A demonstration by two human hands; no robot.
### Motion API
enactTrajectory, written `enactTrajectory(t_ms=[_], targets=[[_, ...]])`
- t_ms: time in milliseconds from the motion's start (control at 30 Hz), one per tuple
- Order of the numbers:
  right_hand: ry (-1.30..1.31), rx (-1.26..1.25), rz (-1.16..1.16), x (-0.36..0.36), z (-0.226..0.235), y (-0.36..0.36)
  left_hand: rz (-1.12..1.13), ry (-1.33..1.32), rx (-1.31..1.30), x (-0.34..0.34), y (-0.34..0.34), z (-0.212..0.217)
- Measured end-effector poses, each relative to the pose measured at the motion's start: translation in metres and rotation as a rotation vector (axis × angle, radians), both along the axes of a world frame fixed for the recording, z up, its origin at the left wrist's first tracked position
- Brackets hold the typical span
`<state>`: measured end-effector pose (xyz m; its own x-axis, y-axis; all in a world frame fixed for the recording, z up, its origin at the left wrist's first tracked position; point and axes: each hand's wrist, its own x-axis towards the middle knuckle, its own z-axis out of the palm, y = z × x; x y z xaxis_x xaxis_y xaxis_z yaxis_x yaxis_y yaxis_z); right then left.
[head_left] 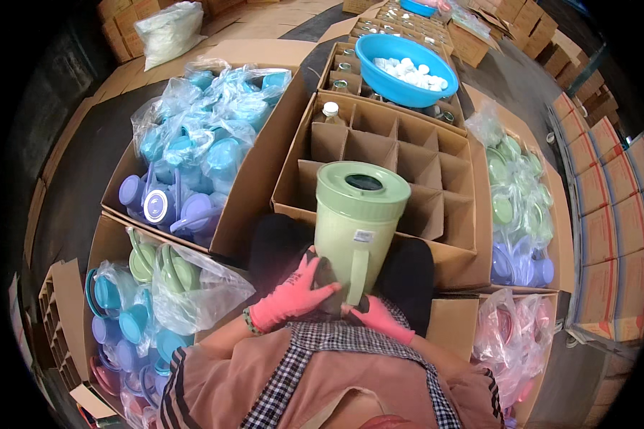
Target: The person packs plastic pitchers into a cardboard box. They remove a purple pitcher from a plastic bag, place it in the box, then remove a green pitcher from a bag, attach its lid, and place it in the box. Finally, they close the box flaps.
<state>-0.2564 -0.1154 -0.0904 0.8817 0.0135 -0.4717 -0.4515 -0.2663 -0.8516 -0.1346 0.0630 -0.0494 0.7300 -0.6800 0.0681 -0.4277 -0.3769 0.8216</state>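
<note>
Both hands in pink gloves grip pale green plastic pitcher with lid and handle (356, 229), held upright. Left hand (293, 295) fingers wrapped around pitcher base; right hand (379, 316) cupped under handle side. Just beyond fingertips: brown cardboard box with divider cells (401, 154). Farther beyond: blue plastic bowl of white caps (406, 68).

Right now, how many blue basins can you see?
2. One basin full of white caps sits on the box behind the divider carton; another basin shows partly at the top edge. Others may be hidden.
</note>
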Motion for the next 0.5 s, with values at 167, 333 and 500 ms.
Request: enactTrajectory(t_ms=[167, 333, 500], targets=[[-0.39, -0.308, -0.287, 0.04, 0.103, -0.024, 0.2, 0.139, -0.181, 0.067, -0.003, 0.035], [-0.675, -0.133, -0.572, 0.146, 0.098, -0.061, 0.216, -0.055, -0.484, 0.12, -0.076, 0.029], [-0.372, 0.622, -0.735, 0.153, 0.078, -0.102, -0.055, -0.502, -0.245, 0.064, -0.072, 0.092]])
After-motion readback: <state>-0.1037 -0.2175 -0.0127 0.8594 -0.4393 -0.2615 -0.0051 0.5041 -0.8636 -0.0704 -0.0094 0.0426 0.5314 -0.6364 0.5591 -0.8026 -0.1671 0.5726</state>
